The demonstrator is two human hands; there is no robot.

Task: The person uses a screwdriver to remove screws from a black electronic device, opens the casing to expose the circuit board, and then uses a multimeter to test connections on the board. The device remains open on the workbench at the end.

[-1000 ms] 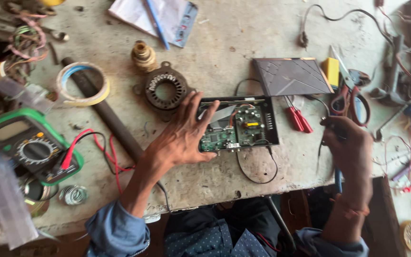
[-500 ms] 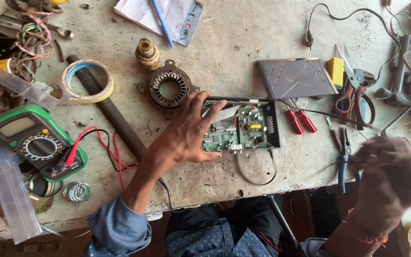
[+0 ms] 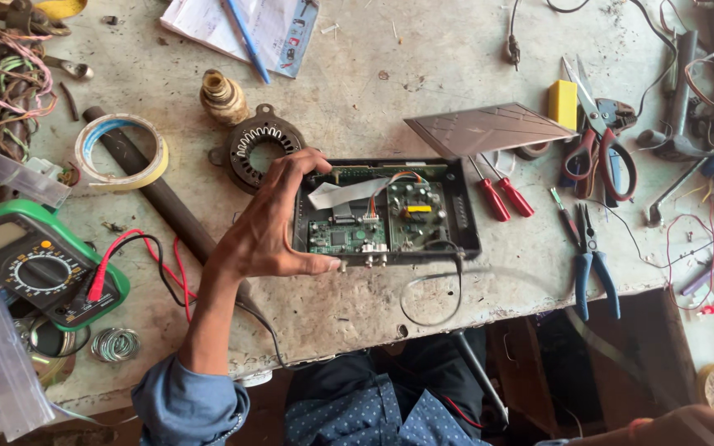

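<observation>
One hand on the work: left hand [image 3: 270, 227] grips the left end of the open black box [image 3: 386, 211], thumb along the near edge, fingers [image 3: 291, 165] curled over the far corner. Box sits flat on the table [image 3: 423, 58], near the front edge, lid off, green circuit boards [image 3: 336, 235] and a white ribbon cable [image 3: 345, 192] exposed. Right hand only shows as a sliver at the bottom right corner of the view, off the table; can't tell whether its fingers are clenched or released.

Around it: grey lid panel [image 3: 489, 130] just behind the box, two red screwdrivers [image 3: 502, 196] just right of it, blue-handled pliers [image 3: 592, 264] further right, scissors [image 3: 601, 132] behind those. Motor stator [image 3: 262, 149] just behind the left hand. Tape roll [image 3: 121, 153] and green multimeter [image 3: 35, 264] well left, red and black leads [image 3: 138, 256] running toward the wrist.
</observation>
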